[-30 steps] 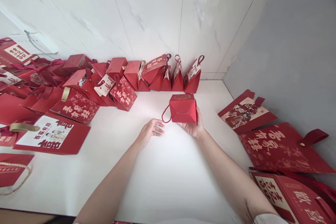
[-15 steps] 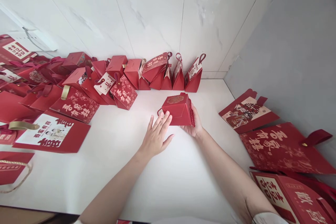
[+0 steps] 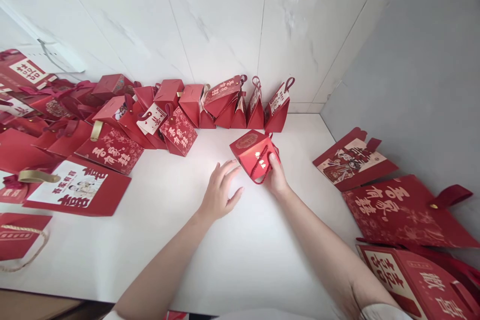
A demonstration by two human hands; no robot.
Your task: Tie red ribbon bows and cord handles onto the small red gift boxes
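A small red gift box [image 3: 249, 152] with a gold round emblem on one face, gold lettering on another and a dark red cord handle is tilted above the white table. My right hand [image 3: 276, 176] grips it at its right side, thumb on the lettered face near the cord. My left hand [image 3: 222, 190] is just left of the box, its fingers apart and nothing held. Whether its fingertips touch the box's lower left side I cannot tell.
Red gift boxes [image 3: 178, 130] with ribbon loops line the tiled wall and crowd the left side of the white table [image 3: 240, 260]. On the right, several flat red boxes [image 3: 405, 210] lie by the grey wall. A wall socket strip [image 3: 56, 57] is at the back left.
The box has been turned in my right hand, so its lettered face and cord now show. My left hand has drawn slightly back from the box's front face.
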